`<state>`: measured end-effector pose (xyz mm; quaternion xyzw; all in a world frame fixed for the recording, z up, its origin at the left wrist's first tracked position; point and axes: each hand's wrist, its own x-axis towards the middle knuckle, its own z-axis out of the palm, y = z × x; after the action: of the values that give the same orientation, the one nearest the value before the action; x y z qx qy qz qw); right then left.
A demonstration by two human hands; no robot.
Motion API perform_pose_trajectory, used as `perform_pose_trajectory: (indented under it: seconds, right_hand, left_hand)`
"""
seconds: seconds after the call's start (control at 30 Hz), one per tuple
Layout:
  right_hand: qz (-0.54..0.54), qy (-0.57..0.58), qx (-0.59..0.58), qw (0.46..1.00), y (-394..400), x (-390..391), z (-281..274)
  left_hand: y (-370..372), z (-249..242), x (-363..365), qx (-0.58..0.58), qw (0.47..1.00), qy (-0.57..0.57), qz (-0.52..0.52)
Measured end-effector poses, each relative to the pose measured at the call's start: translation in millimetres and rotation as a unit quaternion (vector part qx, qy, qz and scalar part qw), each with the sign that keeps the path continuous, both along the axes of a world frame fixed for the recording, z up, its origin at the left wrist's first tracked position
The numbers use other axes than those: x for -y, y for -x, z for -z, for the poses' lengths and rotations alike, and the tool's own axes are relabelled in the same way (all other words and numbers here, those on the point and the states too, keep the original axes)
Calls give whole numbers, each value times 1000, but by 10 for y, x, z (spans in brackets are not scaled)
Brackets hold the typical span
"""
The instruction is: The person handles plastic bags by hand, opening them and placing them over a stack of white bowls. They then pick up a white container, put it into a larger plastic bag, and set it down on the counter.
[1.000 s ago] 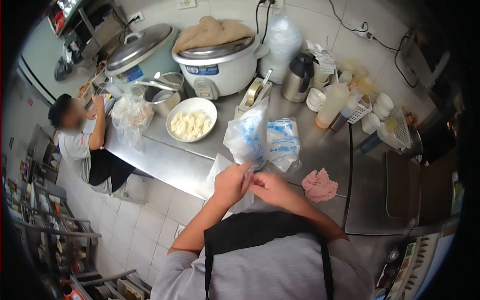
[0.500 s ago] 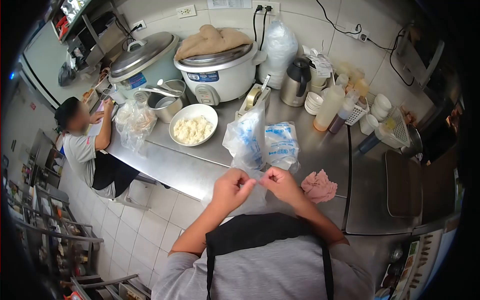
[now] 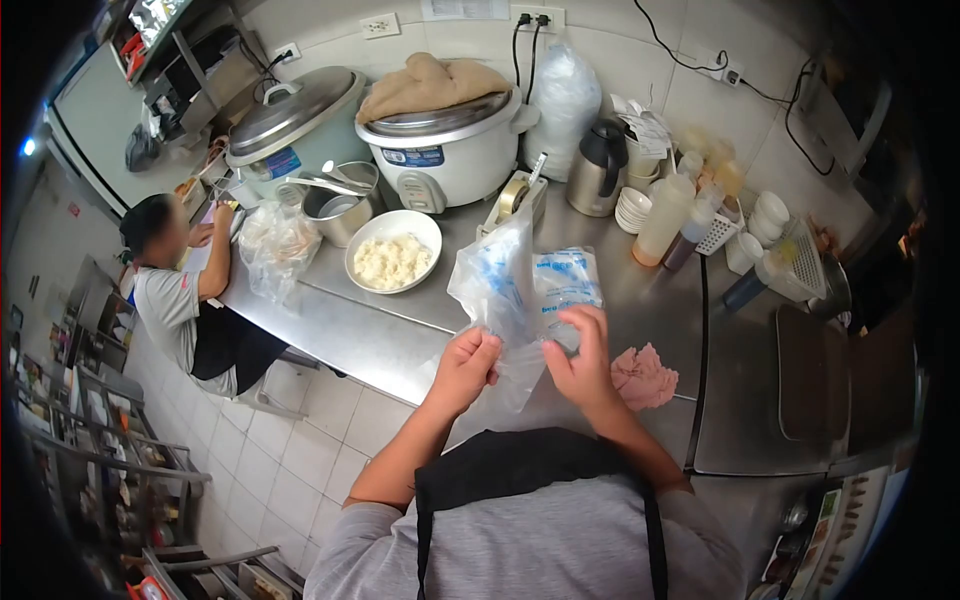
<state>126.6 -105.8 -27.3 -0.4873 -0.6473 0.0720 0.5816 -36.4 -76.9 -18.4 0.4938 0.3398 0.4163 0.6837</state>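
My left hand (image 3: 464,370) is closed, its thumb and fingers pinching a clear plastic bag (image 3: 516,382) that hangs at the table's front edge. To its right, my right hand (image 3: 584,368) has thumb and fingers spread apart, close to the bag's right side; whether it touches the film is hard to tell. Just beyond the hands stands an upright clear plastic packet (image 3: 492,275) with blue print. A second blue-printed packet (image 3: 568,275) lies beside it, partly behind my right fingers. A crumpled pink cloth (image 3: 643,377) rests to the right of my right hand.
A white bowl of rice (image 3: 393,262) sits left of the packets, before a rice cooker (image 3: 440,150) and a metal pot (image 3: 340,210). A tape dispenser (image 3: 515,200), steel jug (image 3: 597,170) and squeeze bottles (image 3: 664,220) stand behind. At far left a person (image 3: 170,280) sits writing.
My hands have moved apart. The right one has opened from its pinch and shifted slightly right, while the left keeps hold of the bag, which now hangs between them.
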Motion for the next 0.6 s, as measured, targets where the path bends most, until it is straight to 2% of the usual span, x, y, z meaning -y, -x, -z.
perform_pose_trajectory:
  seconds: [0.07,0.17,0.2,0.27,0.3,0.37,0.4,0.43,0.47,0.5,0.6]
  right_hand:
    - [-40,-129,92,987,8,89,-241]
    - [-83,52,150,984,163,93,-296]
    - [-124,119,186,967,85,25,-56]
    - [-243,236,83,937,66,50,-82]
    - [-302,296,30,906,63,46,-101]
    - [-404,256,50,877,21,-4,-155]
    - [-435,221,56,871,-13,-30,-216]
    - [-465,184,64,864,-60,-56,-308]
    - [-471,239,48,848,-129,-36,-493]
    - [-464,266,-38,844,-231,-47,-490]
    - [-425,320,-271,802,-427,-65,-516]
  left_hand:
    - [-34,15,-6,-14,999,-28,-19]
    - [46,-24,-28,70,997,24,23]
    - [42,-71,-42,74,994,-75,-37]
    - [21,-245,-70,82,946,-271,-157]
    - [47,-375,-81,23,931,-354,-89]
    - [138,-622,-70,-101,865,-489,50]
    - [98,-649,-56,-109,866,-475,109]
    - [119,-623,-59,-137,894,-396,158]
    - [139,-587,-74,-163,912,-314,207]
    - [158,-557,-95,-186,921,-229,254]
    - [235,-508,-171,-141,905,-146,373]
